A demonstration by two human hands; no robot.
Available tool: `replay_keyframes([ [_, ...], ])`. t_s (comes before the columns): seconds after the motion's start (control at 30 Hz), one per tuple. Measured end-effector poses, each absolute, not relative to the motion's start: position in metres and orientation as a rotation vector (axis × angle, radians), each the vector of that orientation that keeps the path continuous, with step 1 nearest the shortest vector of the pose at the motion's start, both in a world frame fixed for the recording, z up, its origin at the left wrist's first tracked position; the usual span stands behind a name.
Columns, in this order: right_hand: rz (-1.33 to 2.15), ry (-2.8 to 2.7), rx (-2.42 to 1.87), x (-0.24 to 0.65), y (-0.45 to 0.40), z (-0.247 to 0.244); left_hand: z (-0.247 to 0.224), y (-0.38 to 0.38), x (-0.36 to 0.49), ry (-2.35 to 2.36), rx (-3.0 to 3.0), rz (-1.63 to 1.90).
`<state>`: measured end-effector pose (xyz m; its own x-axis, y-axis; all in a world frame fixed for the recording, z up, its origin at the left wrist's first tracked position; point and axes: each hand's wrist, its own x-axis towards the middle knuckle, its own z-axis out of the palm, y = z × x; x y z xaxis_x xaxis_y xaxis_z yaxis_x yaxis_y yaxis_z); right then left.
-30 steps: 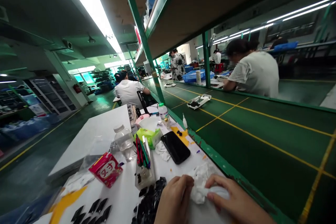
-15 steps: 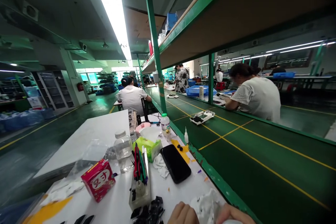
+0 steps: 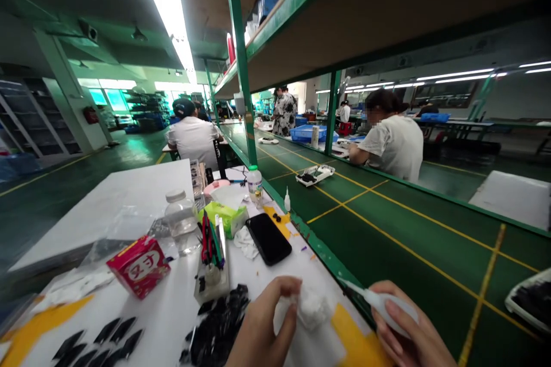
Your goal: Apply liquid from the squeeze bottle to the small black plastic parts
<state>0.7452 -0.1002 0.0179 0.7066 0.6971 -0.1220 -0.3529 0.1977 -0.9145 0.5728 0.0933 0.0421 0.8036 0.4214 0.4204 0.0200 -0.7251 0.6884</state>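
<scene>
My right hand point(image 3: 407, 318) is wrapped round a small white squeeze bottle point(image 3: 391, 311), its thin nozzle pointing up and left over the green table edge. My left hand point(image 3: 275, 321) is raised over the white table with thumb and forefinger curled towards each other; whatever may be between the fingertips is too small to make out. Just behind its fingertips lies a crumpled white cloth point(image 3: 313, 307). Left of that hand is a pile of black pieces point(image 3: 215, 327). More black pieces point(image 3: 103, 341) lie in rows further left. Beyond the hands rests a black phone point(image 3: 269, 239).
A red box point(image 3: 138, 266), a tool holder point(image 3: 212, 284), a clear jar point(image 3: 181, 223) and a green-capped bottle point(image 3: 255, 186) stand on the table. A green conveyor point(image 3: 387, 241) on the right carries white trays point(image 3: 315, 175). Seated people work ahead and across.
The view has shifted right and down. Both hands have come further into view: the left has risen with its fingers curled, and the white squeeze bottle now shows clearly in the right.
</scene>
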Motion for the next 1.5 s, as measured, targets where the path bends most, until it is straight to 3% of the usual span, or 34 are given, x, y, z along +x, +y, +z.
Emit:
replay_keyframes([
  [0.37,1.072,-0.244,-0.867,0.694,-0.092,0.017,0.089,0.056,0.562,0.2,1.872,0.769],
  [0.93,1.314,-0.385,-0.502,0.662,-0.085,0.02,0.125,0.043,0.537,-0.024,1.904,0.821],
  [1.27,1.207,-0.458,-0.774,0.644,-0.102,0.037,0.153,0.029,0.5,-0.117,2.101,0.651],
  [1.5,1.041,-0.592,-1.227,0.658,-0.061,0.021,0.145,0.058,0.435,0.551,2.297,0.618],
])
